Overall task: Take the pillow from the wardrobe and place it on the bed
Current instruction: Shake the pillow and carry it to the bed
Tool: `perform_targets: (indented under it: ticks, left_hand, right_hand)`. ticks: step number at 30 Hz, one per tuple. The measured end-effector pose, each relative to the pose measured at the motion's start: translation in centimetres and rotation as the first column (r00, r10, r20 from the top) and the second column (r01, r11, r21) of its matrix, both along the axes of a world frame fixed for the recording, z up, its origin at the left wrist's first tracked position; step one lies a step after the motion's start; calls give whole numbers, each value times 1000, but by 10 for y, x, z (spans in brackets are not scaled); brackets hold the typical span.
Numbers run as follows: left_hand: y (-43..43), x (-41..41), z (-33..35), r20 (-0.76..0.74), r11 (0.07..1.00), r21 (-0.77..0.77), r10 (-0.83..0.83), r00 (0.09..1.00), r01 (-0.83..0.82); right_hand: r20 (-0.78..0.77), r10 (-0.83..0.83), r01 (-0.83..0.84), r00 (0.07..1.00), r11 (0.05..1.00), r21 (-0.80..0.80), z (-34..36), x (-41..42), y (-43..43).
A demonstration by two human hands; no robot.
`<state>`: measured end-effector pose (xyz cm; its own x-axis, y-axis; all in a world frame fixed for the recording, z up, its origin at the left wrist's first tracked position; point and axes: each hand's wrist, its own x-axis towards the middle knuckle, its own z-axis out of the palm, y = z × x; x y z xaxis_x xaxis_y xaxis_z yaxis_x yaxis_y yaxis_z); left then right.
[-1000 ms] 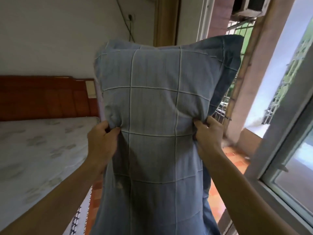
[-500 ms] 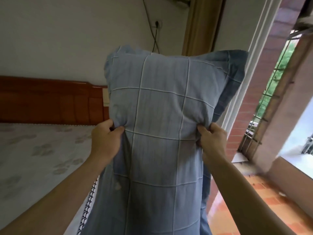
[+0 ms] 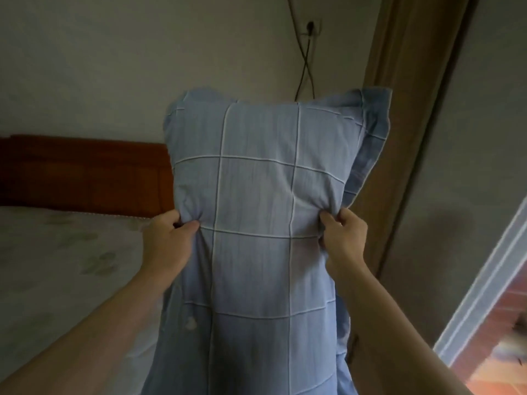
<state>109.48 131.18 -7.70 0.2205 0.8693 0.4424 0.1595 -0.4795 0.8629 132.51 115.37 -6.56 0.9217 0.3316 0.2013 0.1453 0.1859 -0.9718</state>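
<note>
Pillow in a pale blue case crossed by thin white lines stands upright in the air at the middle of the view, its flanged top edge up and its lower end running out past the bottom of the frame. The left grip, a bare hand, pinches a fold of the case at the pillow's left edge, thumb pressed on the front and fingers curled behind the fabric. The right grip, also bare, bunches the case at the right edge at about the same height, fingers curled tight into the cloth. Both forearms reach up from the lower corners. The pillow is off the bed, whose pale patterned mattress lies to the left, with a reddish wooden headboard partly hidden behind the pillow's left side. Behind it rises a plain grey wall, where dark cables hang down from a socket. A brown curtain hangs just right of the pillow, and orange floor tiles show in the lower right corner
</note>
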Motion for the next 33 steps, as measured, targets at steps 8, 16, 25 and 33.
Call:
perform_targets:
  ticks: [8,16,25,33]
  left_hand:
    - [78,79,11,6,993,7,122,993,-122]
    - [176,137,6,22,979,37,200,979,-201]
    - [332,202,-13,50,973,-40,230,972,-228]
    - [446,249,-4,-65,953,-3,302,951,-303]
  right_hand:
    - [-47,149,-150,988,989,-16,13,94,107]
    - [-29,209,-207,977,977,59,17,163,224]
    - [12,216,-216,976,976,-23,5,226,379]
    - [48,209,-208,977,977,-40,1,281,502]
